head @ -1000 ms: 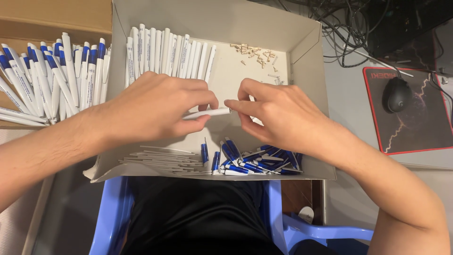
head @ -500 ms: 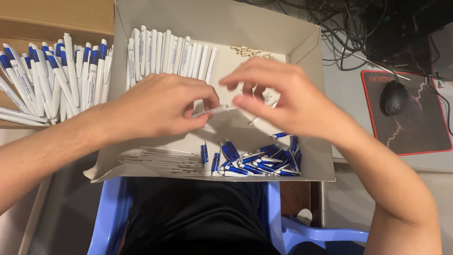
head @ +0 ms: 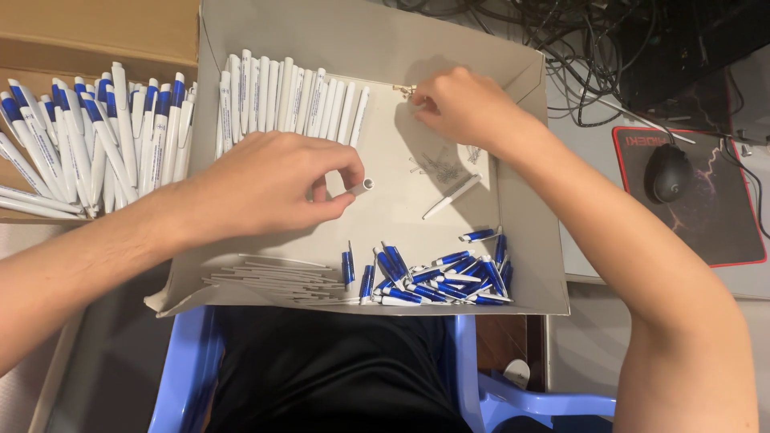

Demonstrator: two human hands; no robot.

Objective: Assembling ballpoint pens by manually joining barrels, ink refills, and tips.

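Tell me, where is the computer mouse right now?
In the head view the black mouse sits far right on a dark red-edged mat, outside the cardboard tray, just past the right hand.

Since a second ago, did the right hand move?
Yes. The right hand went from the middle of the tray up to its far corner, away from the blue caps.

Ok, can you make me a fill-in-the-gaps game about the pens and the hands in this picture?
1. The left hand holds a white pen tube over the grey ____.
2. The right hand reaches for the tiny ____ at the tray's far side.
3. The loose pen caps near the person are white and ____.
4. The mouse sits on a black pad with a ____ edge.

Missing words: tray; springs; blue; red
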